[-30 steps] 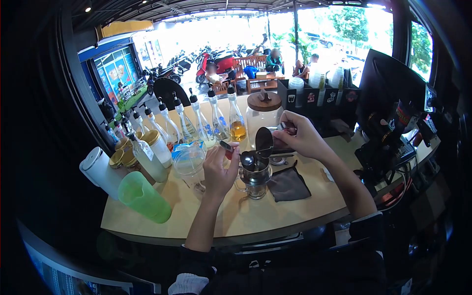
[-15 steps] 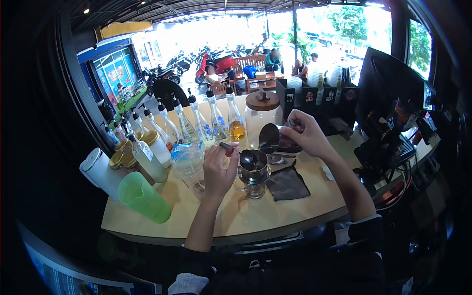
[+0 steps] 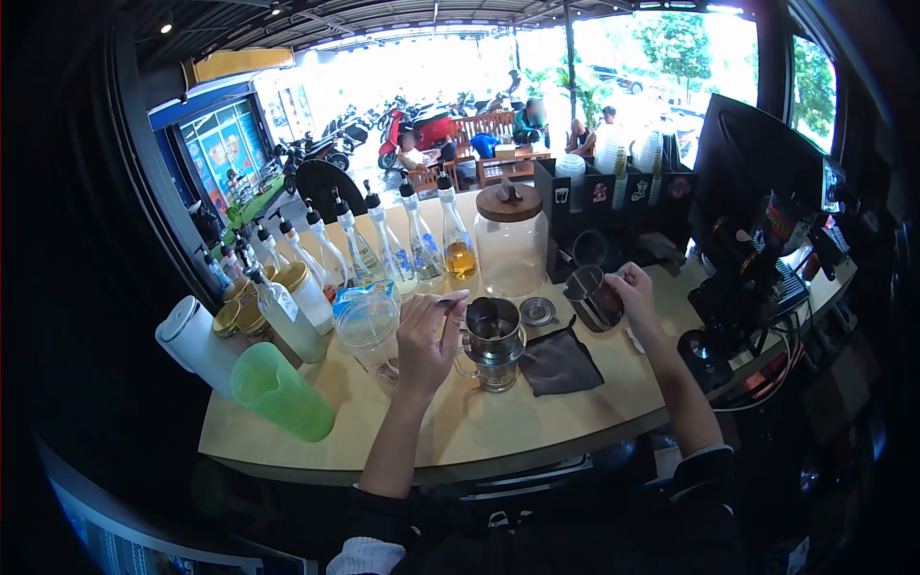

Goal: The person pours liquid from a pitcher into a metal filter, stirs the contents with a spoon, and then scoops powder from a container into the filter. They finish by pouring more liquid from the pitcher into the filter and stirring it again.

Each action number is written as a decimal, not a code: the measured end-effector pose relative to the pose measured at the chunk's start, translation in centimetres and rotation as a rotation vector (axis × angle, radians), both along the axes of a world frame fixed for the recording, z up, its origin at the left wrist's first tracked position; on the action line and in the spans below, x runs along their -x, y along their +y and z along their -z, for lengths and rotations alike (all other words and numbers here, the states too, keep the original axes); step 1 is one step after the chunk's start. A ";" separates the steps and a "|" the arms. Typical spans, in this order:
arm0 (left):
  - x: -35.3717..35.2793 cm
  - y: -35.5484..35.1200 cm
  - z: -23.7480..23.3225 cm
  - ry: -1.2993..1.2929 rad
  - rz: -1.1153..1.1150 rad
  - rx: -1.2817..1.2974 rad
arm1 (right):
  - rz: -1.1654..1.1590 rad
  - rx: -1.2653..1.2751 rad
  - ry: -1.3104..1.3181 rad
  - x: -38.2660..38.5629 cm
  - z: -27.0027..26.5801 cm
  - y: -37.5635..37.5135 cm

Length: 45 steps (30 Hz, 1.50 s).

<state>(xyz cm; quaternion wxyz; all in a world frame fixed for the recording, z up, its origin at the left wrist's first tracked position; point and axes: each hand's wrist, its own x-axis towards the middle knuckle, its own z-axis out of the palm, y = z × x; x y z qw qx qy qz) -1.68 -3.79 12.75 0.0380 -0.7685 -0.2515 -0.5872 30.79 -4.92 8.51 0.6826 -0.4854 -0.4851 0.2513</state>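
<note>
My left hand pinches a thin dark handle of a spoon. Its bowl end is hard to make out against the dark mouth of a metal drip coffee filter. This filter sits on a clear glass mug on the counter, just right of that hand. Farther right, my right hand is closed on a dark see-through canister, held near upright with its round lid swung up. Between them lie a small metal lid and a folded dark cloth.
A clear plastic pitcher stands left of my left hand, near a green pitcher. Several pump bottles line the back beside a wooden-lidded glass jar. A cup holder and dark monitor stand at right.
The right hand has moved right and down, bringing the canister from tilted over the filter to near upright beside the cloth. The spoon's bowl, plain above the filter before, no longer shows clearly.
</note>
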 end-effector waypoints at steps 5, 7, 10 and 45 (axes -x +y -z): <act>0.1 0.2 0.2 0.021 0.023 0.026 | 0.116 0.060 0.147 -2.9 5.3 1.5; 0.0 0.5 0.4 0.046 0.033 0.027 | 0.116 0.031 0.197 -2.7 6.1 1.5; 0.0 0.4 0.4 0.055 0.045 0.042 | 0.096 0.001 0.318 -2.5 7.3 1.6; -1.5 0.1 -0.1 0.457 -0.055 -0.182 | -0.302 -0.290 -0.714 12.8 -5.5 -4.0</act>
